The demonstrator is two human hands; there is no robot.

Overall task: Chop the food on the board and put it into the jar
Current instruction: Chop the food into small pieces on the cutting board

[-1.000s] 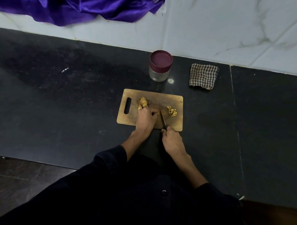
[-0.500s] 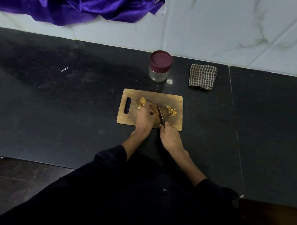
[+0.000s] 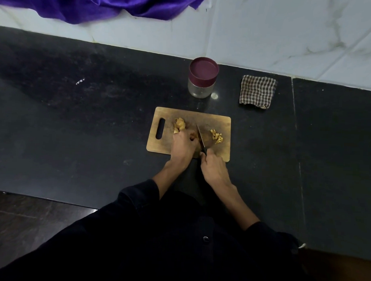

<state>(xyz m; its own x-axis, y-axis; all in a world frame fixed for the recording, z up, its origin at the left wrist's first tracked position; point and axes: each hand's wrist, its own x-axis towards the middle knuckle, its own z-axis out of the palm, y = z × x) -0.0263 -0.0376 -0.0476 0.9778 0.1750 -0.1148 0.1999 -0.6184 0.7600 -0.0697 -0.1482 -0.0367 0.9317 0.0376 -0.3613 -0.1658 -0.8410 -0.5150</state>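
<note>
1. Nearest on the work side, the right hand (image 3: 213, 168) is curled round the dark handle of the knife (image 3: 201, 138). The blade runs up and away over the board, its tip toward the far side, close beside the left hand's knuckles.
2. The left hand (image 3: 183, 145) lies palm down on the cutting board (image 3: 223, 122) with fingers bent over the near end of the uncut piece of food (image 3: 179, 125), pinning it. How much of the piece sits under the hand cannot be seen.
3. That knobbly, pale yellow lump looks like a firm root, and I judge it stiff, light and fibrous. It should resist the blade a little and may roll on its bumps, so hold it from above, fingertips tucked back from the edge.
4. To the right of the blade lies a small heap of chopped pieces (image 3: 217, 136). These look small, light and likely damp. They would scatter if pinched singly, so gather them with cupped fingers or sweep them on the flat of the blade.
5. Beyond the board's far edge stands the jar (image 3: 201, 86), clear-walled with a maroon lid (image 3: 203, 70) on it. It looks smooth-sided, so grip its wall while turning the lid off.
6. Far right of it lies a checked cloth (image 3: 257, 91).
</note>
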